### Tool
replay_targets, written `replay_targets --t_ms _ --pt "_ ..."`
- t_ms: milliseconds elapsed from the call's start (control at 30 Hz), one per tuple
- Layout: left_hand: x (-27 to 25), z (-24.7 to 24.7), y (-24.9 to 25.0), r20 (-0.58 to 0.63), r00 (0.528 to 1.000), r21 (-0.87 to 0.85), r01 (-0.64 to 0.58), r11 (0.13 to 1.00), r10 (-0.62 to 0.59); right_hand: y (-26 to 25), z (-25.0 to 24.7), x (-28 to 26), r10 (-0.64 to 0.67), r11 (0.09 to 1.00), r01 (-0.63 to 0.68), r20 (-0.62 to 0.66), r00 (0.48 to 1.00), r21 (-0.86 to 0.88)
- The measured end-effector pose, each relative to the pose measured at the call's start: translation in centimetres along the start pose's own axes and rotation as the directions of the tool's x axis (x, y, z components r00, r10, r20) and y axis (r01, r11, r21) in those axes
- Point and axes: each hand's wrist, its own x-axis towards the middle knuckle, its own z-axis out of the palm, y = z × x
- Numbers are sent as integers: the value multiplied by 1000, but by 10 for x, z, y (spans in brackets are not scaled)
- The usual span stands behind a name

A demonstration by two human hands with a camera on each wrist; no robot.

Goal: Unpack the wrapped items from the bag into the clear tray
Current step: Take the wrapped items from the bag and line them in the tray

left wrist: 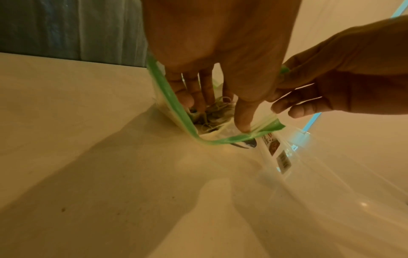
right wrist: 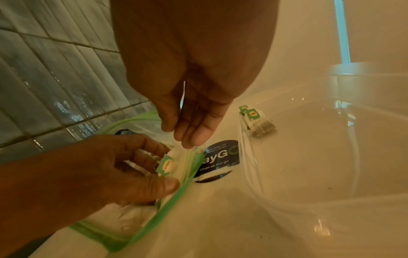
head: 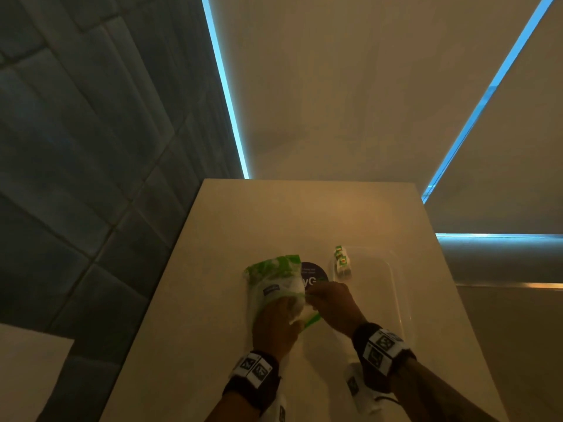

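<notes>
A green-and-white zip bag (head: 275,280) lies on the pale table (head: 243,214), its green-edged mouth (left wrist: 176,108) held wide. My left hand (head: 286,309) reaches into that mouth and pinches a wrapped tea bag (right wrist: 165,164) with a green and yellow tag between thumb and fingers. Several more tea bags (left wrist: 216,111) lie tangled deeper inside. My right hand (head: 313,295) pinches the bag's right rim (right wrist: 194,157). To the right stands the clear tray (head: 396,287), with a few wrapped tea bags (head: 341,263) in its far left corner (right wrist: 258,122).
A dark round sticker (head: 315,272) is stuck on the table between bag and tray. A grey tiled wall (head: 91,147) runs along the left. The table's far edge (head: 304,181) lies beyond the tray, with blue-lit strips behind it.
</notes>
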Motion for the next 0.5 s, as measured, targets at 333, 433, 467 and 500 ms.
replay_targets --t_ms 333,433,467,500 --pt "-8 -12 10 -244 969 -291 -38 956 -36 -5 -1 -4 44 998 -41 -54 998 48" --pt "-16 -18 12 -195 972 -484 22 875 -132 -6 1 -6 40 999 -40 -54 998 15" --pt "-18 -20 12 -184 973 -511 28 859 -141 -8 3 -8 22 1000 -23 -75 997 -8" --pt "-20 -22 12 -172 973 -526 39 850 -151 -10 3 -11 -3 1000 0 -119 993 -24"
